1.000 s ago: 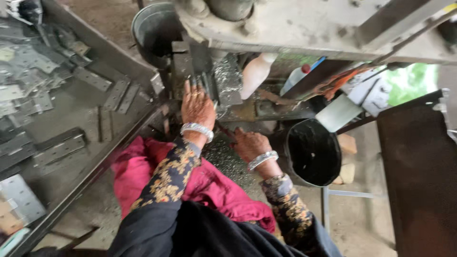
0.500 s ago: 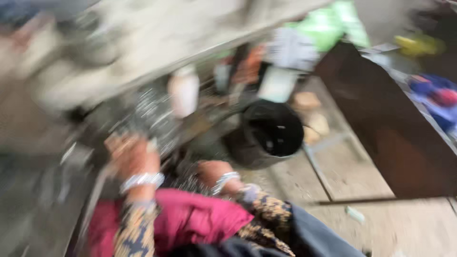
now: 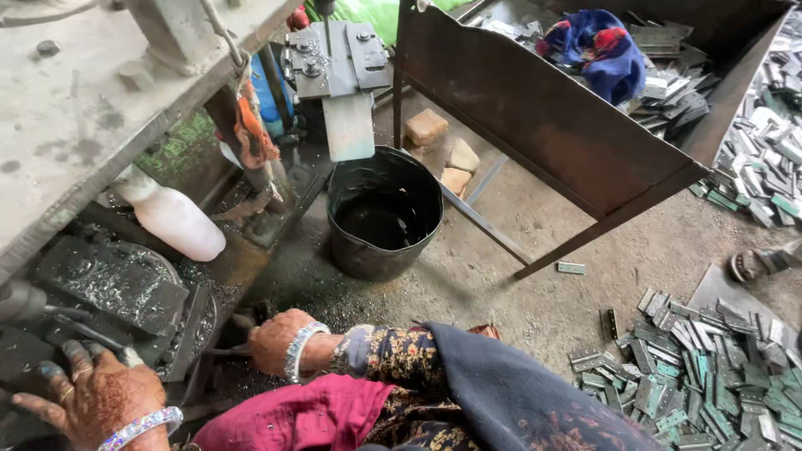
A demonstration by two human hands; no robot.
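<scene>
Left hand [image 3: 96, 399] at lower left of the frame, fingers spread open and lying flat on the dark metal die block [image 3: 104, 288] of the press, gripping nothing. Right hand [image 3: 280, 341] at lower centre, curled down into the dark gap just beside the die block; cannot tell whether closed on something, fingertips hidden. Die block covered with shiny metal chips, so probably heavy, stiff, oily and slippery, with sharp crumbs; better taken by the thick outer edges, not by the chip-covered top. Just above, a white plastic bottle [image 3: 174, 221] lying tilted. Further toward the centre, a black bucket [image 3: 383, 213] on the floor, under a pale metal chute [image 3: 348, 125]. Upper right, a rusty metal bin [image 3: 543, 125] holding flat parts and a blue cloth [image 3: 597, 46]. Lower right, a heap of small flat metal hinge plates [image 3: 702, 367] on the floor.
</scene>
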